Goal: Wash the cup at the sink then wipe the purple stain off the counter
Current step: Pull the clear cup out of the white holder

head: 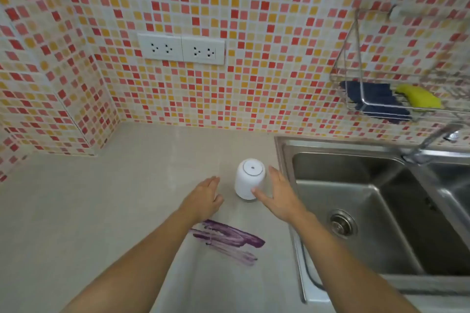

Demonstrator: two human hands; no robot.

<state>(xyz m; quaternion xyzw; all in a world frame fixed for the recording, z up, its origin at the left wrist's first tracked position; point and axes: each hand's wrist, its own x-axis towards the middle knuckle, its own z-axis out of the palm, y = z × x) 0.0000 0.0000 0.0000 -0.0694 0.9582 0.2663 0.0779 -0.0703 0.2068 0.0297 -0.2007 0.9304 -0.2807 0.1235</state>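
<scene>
A white cup [248,178] stands upside down on the beige counter [106,206], just left of the steel sink [361,211]. My right hand [277,193] is right beside the cup's right side, fingers straight, thumb touching its lower edge. My left hand [206,194] hovers a little to the cup's left, fingers straight, holding nothing. A purple stain [229,239] is smeared on the counter in front of the cup, between my forearms.
A wire rack [381,94] on the tiled wall holds a dark blue cloth [373,100] and a yellow sponge [419,98]. A faucet [429,142] reaches over the sink from the right. Two wall sockets [181,49] sit above the counter.
</scene>
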